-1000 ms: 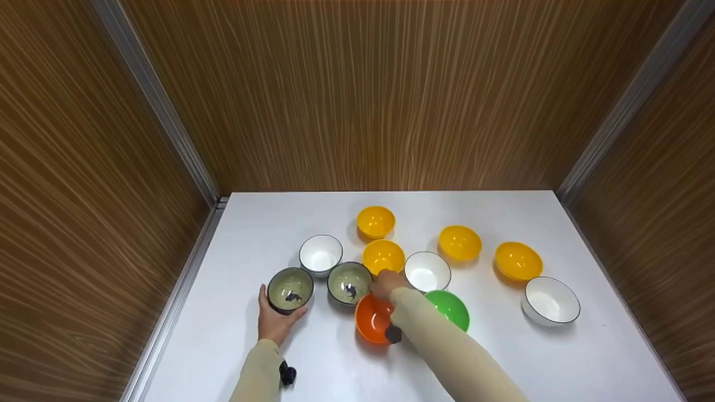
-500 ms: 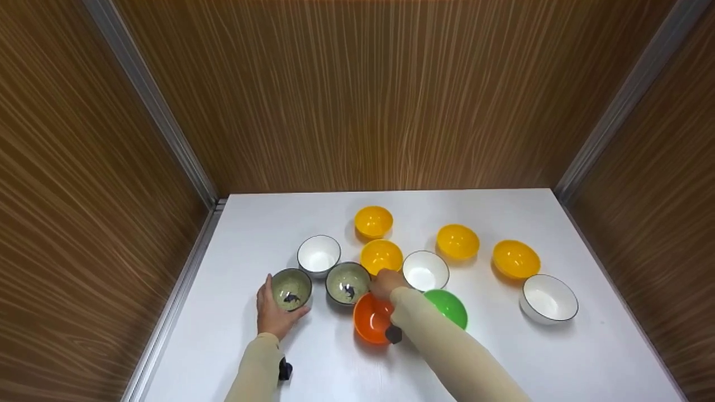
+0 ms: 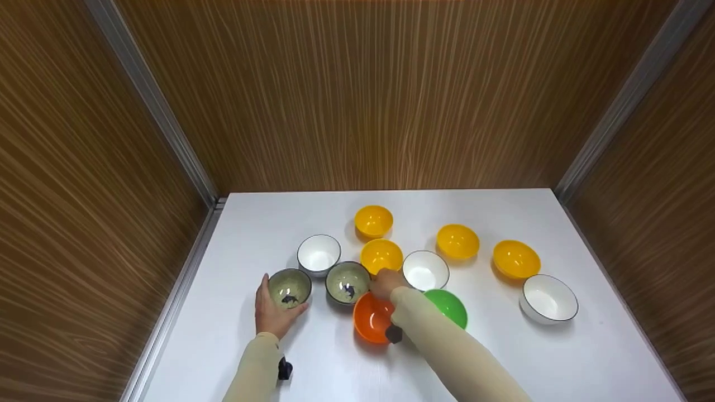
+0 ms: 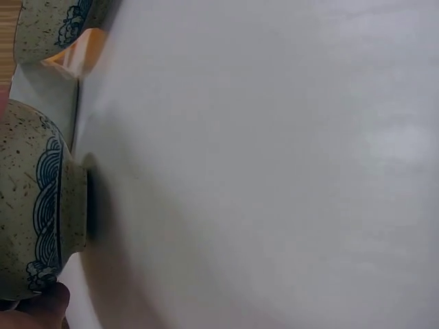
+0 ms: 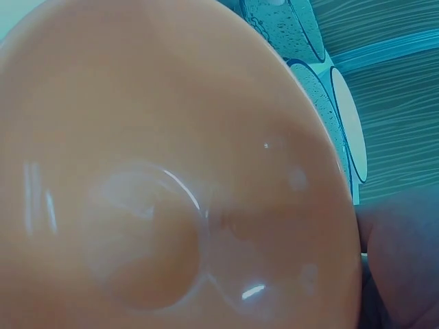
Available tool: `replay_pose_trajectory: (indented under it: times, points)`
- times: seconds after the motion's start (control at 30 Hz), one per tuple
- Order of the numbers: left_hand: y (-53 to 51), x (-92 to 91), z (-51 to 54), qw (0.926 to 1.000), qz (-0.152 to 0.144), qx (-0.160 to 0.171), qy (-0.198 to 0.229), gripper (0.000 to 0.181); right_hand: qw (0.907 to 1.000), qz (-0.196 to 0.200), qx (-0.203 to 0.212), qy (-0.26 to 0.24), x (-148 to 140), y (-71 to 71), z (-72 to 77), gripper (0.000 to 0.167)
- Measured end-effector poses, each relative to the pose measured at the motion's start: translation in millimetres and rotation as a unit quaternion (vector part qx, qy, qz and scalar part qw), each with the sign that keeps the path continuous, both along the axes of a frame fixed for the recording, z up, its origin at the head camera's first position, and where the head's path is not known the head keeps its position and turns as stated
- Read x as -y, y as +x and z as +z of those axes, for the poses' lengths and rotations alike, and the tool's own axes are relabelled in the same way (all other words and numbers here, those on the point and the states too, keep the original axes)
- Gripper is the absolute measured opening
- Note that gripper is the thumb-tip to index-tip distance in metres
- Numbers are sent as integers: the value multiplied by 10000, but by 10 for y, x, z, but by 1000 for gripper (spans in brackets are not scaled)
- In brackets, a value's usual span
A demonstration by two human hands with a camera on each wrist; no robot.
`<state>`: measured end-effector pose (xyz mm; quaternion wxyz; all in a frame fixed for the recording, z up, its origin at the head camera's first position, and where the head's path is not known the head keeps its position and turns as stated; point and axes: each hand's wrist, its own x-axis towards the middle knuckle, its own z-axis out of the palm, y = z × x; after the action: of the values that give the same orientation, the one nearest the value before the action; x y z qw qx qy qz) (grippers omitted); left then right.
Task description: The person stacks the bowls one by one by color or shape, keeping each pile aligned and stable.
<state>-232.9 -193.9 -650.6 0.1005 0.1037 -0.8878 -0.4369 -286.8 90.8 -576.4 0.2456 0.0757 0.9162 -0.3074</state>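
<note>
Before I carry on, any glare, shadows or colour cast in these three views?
Head: fairly even light, soft shadows on the white tabletop; left wrist: a broad shadow beside the speckled bowl, pale sheen toward the right edge; right wrist: blue-green cast, bright streaks of glare inside the orange bowl.

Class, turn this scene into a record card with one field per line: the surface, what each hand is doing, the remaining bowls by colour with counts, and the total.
Surface: white tabletop
Left hand: holds the leftmost speckled bowl
Right hand: between the other speckled bowl and the far rim of the orange bowl; grip unclear
Yellow bowls: four
Dark-rimmed white bowls: three
Green bowl: one, partly behind the right sleeve
Total bowls: eleven
</note>
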Motion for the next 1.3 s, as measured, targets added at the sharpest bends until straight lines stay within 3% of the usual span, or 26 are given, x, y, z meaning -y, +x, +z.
replay_pose_trajectory:
  times: [0.23, 0.47, 0.6, 0.7, 0.9, 1.3]
  points:
    - [22, 8, 196, 9995, -207, -139, -168, 126, 9997, -150, 56, -194, 0, -21, 26, 24]
    - [37, -43, 441, 9957, -377, -742, -416, 124, 9992, -140, 48, -363, -22, -37, 18, 26]
    - [37, -124, 534, 9923, -502, -1063, -394, 121, 9988, -136, -17, -474, -58, -43, 14, 28]
    - [37, -186, 580, 9905, -601, -1179, -378, 122, 9986, 78, -197, -478, -81, -55, -1, 26]
    - [27, -307, 588, 9896, -755, -1173, -357, 122, 9963, 482, -471, -528, -117, -60, -10, 25]
    - [-58, -464, 446, 9905, -886, -1030, -207, 122, 9965, 430, -258, -674, -92, -51, 7, 37]
